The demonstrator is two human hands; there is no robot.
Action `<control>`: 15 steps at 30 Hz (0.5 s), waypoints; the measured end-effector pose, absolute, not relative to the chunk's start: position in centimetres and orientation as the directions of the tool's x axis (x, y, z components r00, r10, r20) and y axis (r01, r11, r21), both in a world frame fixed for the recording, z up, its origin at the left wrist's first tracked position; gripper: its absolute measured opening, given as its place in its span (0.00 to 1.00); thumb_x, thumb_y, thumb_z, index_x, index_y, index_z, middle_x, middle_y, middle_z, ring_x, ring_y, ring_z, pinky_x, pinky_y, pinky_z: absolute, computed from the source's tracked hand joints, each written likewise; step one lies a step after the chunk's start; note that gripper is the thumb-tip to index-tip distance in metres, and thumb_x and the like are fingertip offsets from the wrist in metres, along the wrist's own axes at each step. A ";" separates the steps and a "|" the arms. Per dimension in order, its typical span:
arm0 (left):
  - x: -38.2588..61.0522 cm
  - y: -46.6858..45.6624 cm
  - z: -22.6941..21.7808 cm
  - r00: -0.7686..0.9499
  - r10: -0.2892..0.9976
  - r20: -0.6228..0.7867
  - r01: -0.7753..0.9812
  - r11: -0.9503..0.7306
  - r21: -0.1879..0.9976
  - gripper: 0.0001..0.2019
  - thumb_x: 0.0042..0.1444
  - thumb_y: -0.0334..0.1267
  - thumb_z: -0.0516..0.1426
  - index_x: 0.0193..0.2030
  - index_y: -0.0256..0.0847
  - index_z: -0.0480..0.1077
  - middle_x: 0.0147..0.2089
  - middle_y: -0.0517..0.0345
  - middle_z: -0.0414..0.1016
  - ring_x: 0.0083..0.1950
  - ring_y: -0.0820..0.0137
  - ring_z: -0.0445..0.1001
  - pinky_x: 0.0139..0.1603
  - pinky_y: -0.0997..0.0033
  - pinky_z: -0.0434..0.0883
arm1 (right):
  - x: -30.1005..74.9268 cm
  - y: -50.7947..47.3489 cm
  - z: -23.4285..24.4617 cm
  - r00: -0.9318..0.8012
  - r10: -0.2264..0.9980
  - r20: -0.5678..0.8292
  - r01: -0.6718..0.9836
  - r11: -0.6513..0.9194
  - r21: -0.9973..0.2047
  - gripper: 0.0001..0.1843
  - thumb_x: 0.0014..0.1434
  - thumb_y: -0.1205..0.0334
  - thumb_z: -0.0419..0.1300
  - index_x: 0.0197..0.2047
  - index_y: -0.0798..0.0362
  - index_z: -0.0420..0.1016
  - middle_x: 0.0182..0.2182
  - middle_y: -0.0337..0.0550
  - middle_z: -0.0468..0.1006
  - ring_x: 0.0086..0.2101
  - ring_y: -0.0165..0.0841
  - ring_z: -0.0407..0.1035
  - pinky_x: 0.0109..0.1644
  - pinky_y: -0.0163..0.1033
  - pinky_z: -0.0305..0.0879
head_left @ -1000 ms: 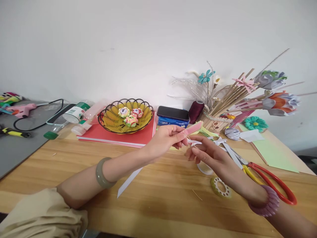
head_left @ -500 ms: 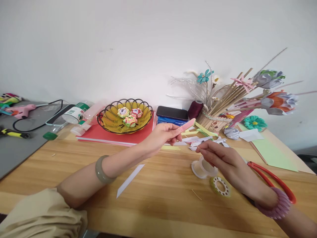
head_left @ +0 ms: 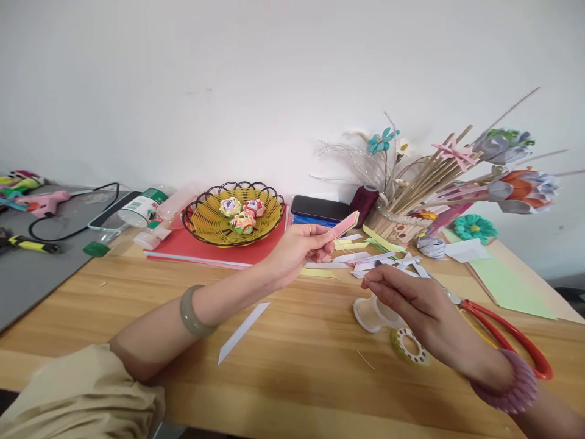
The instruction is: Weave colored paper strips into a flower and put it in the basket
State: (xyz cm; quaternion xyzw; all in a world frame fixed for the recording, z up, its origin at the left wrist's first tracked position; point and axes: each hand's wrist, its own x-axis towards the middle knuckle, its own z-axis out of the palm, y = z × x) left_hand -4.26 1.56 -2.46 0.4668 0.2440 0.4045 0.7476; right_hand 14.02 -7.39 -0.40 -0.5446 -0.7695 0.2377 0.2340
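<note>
My left hand (head_left: 304, 249) is closed round a folded pink paper strip (head_left: 343, 227), pinched between thumb and fingers with its slanted end pointing up to the right. A thin yellowish strand, thread or fine wire, shows faintly below the paper. Lower and to the right, my right hand (head_left: 411, 305) pinches what looks like the end of that strand at its fingertips. Just beneath it stand a clear spool (head_left: 371, 314) of pale thread or wire and a roll of yellowish tape (head_left: 410, 346). Red-handled scissors (head_left: 507, 332) lie partly behind the right wrist.
Loose paper strips (head_left: 361, 259) lie beyond the hands, and one white strip (head_left: 243, 332) lies nearer. A yellow basket (head_left: 201, 225) with paper flowers sits on red paper (head_left: 169, 244). Bottles (head_left: 141, 210), a phone (head_left: 320, 208) and a stick-filled pot (head_left: 393, 225) line the back.
The view has shifted slightly. The pink strip in my left hand has tilted up a little; my right hand has dropped slightly, showing more of the scissors. Both hands keep their pinch.
</note>
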 end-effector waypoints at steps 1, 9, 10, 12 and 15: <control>-4.2 1.6 -2.5 0.553 0.833 0.015 -0.381 0.237 0.894 0.10 0.51 0.34 0.58 0.22 0.33 0.65 0.21 0.64 0.65 0.20 0.84 0.58 0.22 0.80 0.54 | 13.9 -7.4 -0.4 -0.290 0.952 0.098 0.729 0.286 -0.622 0.15 0.64 0.52 0.44 0.33 0.48 0.65 0.24 0.36 0.67 0.24 0.32 0.61 0.28 0.37 0.55; -5.1 1.1 -1.3 0.737 0.676 0.012 -0.330 0.344 0.879 0.07 0.46 0.34 0.60 0.25 0.33 0.67 0.21 0.60 0.69 0.18 0.83 0.56 0.20 0.78 0.47 | 14.6 -7.2 -0.2 -0.352 0.929 -0.118 0.611 0.133 -0.781 0.16 0.62 0.49 0.47 0.30 0.49 0.65 0.22 0.35 0.63 0.24 0.30 0.58 0.26 0.35 0.55; -5.2 1.0 -1.0 0.780 0.626 0.005 -0.291 0.355 0.888 0.06 0.46 0.34 0.60 0.25 0.33 0.67 0.21 0.60 0.69 0.18 0.83 0.56 0.20 0.78 0.46 | 14.8 -6.9 -0.1 -0.363 0.923 -0.131 0.608 0.129 -0.783 0.16 0.61 0.49 0.48 0.30 0.49 0.66 0.22 0.36 0.64 0.24 0.30 0.59 0.27 0.35 0.56; -5.4 0.8 -0.7 0.838 0.545 -0.033 -0.192 0.350 0.917 0.05 0.46 0.34 0.59 0.27 0.34 0.68 0.18 0.62 0.67 0.18 0.82 0.55 0.20 0.77 0.44 | 15.3 -6.3 0.1 -0.381 0.919 -0.105 0.649 0.185 -0.738 0.16 0.61 0.49 0.48 0.31 0.50 0.67 0.24 0.38 0.67 0.26 0.32 0.62 0.29 0.36 0.58; -5.3 0.6 -0.6 0.866 0.491 -0.096 -0.051 0.276 0.960 0.05 0.46 0.35 0.58 0.28 0.35 0.67 0.17 0.63 0.67 0.17 0.82 0.54 0.20 0.75 0.43 | 15.7 -5.4 0.3 -0.399 0.916 -0.042 0.727 0.288 -0.624 0.16 0.61 0.50 0.46 0.34 0.50 0.69 0.27 0.40 0.70 0.29 0.34 0.65 0.32 0.38 0.60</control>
